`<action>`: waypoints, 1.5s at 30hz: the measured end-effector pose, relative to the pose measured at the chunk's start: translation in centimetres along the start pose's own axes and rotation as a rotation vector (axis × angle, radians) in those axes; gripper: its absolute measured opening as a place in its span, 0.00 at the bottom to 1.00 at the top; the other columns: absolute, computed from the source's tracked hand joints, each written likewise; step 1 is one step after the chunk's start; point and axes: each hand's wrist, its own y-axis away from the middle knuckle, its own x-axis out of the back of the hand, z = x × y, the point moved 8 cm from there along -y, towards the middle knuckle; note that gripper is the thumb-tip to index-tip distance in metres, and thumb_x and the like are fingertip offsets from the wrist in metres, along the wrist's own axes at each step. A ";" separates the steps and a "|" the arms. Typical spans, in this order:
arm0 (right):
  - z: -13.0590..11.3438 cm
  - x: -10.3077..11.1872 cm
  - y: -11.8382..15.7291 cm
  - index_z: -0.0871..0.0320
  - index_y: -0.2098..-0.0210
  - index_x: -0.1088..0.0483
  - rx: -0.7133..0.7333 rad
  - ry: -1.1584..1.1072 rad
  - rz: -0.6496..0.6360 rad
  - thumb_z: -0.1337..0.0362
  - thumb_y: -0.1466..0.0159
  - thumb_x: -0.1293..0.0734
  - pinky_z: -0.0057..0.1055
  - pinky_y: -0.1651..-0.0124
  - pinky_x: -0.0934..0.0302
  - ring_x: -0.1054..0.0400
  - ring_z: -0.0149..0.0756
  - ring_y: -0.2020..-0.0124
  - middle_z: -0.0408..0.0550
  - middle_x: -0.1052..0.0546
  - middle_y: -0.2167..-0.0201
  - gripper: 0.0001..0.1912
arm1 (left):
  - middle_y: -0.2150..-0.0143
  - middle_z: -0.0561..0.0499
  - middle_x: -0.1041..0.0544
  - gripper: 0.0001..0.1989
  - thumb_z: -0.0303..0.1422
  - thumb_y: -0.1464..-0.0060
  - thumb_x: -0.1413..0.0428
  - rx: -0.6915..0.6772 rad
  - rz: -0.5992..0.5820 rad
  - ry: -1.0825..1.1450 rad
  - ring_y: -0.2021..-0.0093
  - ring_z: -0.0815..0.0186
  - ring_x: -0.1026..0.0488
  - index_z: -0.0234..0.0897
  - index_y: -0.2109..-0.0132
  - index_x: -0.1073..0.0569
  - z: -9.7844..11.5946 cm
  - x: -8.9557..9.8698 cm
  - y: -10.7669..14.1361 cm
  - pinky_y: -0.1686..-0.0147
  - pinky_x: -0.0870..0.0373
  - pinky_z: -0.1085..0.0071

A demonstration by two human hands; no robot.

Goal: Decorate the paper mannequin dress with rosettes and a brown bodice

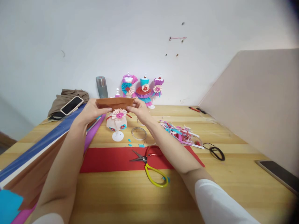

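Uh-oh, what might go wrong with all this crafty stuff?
The scissors lie open on the red sheet, so a bump from the right arm might snag it. The brown strip, pinched by the left hand and right hand, might tear or crease if tugged. Lowered carelessly, it could squash the pink-centred paper flower seen just below.

the strip [115, 102] is brown, the sheet [105, 160] red.
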 end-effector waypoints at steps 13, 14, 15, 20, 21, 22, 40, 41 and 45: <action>-0.9 -0.5 0.1 0.57 0.63 0.28 0.087 0.079 -0.065 0.54 0.48 0.26 0.38 0.53 0.30 0.26 0.41 0.58 0.46 0.22 0.65 0.18 | 0.57 0.44 0.16 0.25 0.37 0.64 0.28 -0.007 0.011 -0.026 0.53 0.50 0.21 0.31 0.56 0.18 -0.3 0.3 -0.4 0.48 0.25 0.59; -0.8 -0.5 0.1 0.57 0.62 0.28 0.080 0.068 -0.061 0.53 0.49 0.26 0.38 0.52 0.30 0.25 0.41 0.57 0.46 0.21 0.65 0.19 | 0.58 0.44 0.16 0.25 0.37 0.64 0.27 -0.005 -0.002 -0.035 0.53 0.49 0.21 0.31 0.57 0.17 -0.4 0.2 -0.5 0.49 0.25 0.59; -0.6 -0.5 0.1 0.57 0.62 0.27 0.075 0.055 -0.058 0.53 0.49 0.26 0.38 0.52 0.30 0.25 0.42 0.57 0.46 0.21 0.65 0.19 | 0.60 0.44 0.16 0.25 0.37 0.65 0.27 -0.003 -0.017 -0.040 0.54 0.49 0.21 0.31 0.57 0.17 -0.4 0.2 -0.6 0.50 0.24 0.59; -0.2 -0.4 0.0 0.56 0.62 0.27 0.054 0.013 -0.052 0.54 0.50 0.25 0.37 0.55 0.29 0.25 0.41 0.58 0.46 0.21 0.66 0.19 | 0.61 0.46 0.16 0.23 0.36 0.64 0.28 -0.023 -0.004 -0.013 0.54 0.50 0.21 0.32 0.58 0.17 0.0 0.0 -0.4 0.47 0.26 0.60; -0.2 -0.3 0.0 0.56 0.62 0.27 0.046 0.011 -0.047 0.54 0.50 0.25 0.37 0.55 0.29 0.25 0.41 0.58 0.45 0.20 0.66 0.19 | 0.61 0.46 0.16 0.22 0.36 0.64 0.28 -0.025 0.006 -0.013 0.54 0.51 0.21 0.33 0.58 0.17 0.1 0.0 -0.3 0.47 0.26 0.60; -0.1 -0.3 -0.1 0.56 0.62 0.27 0.039 0.010 -0.041 0.54 0.50 0.25 0.37 0.55 0.29 0.25 0.41 0.58 0.45 0.20 0.66 0.20 | 0.61 0.47 0.16 0.22 0.36 0.64 0.28 -0.022 0.011 -0.014 0.54 0.51 0.21 0.33 0.58 0.17 0.1 -0.1 -0.2 0.47 0.26 0.60; -0.6 -0.1 0.3 0.56 0.70 0.28 0.003 0.004 -0.023 0.53 0.55 0.23 0.35 0.63 0.30 0.27 0.38 0.67 0.43 0.22 0.73 0.19 | 0.61 0.42 0.16 0.22 0.36 0.62 0.30 -0.024 -0.023 0.002 0.58 0.52 0.20 0.28 0.58 0.17 -0.8 0.6 -0.1 0.51 0.23 0.58; -0.7 -0.1 0.3 0.56 0.69 0.28 0.009 0.004 -0.025 0.53 0.55 0.23 0.34 0.63 0.30 0.27 0.38 0.67 0.43 0.22 0.73 0.19 | 0.60 0.42 0.16 0.23 0.36 0.62 0.30 -0.025 -0.034 0.004 0.57 0.51 0.20 0.28 0.57 0.17 -0.8 0.5 -0.1 0.51 0.24 0.58; -1.0 -0.2 0.3 0.56 0.64 0.26 0.047 -0.001 -0.051 0.54 0.53 0.23 0.34 0.62 0.31 0.27 0.37 0.66 0.43 0.22 0.72 0.20 | 0.60 0.43 0.16 0.22 0.37 0.63 0.30 -0.020 -0.011 -0.055 0.58 0.51 0.20 0.29 0.59 0.17 -0.9 0.7 -0.2 0.52 0.23 0.58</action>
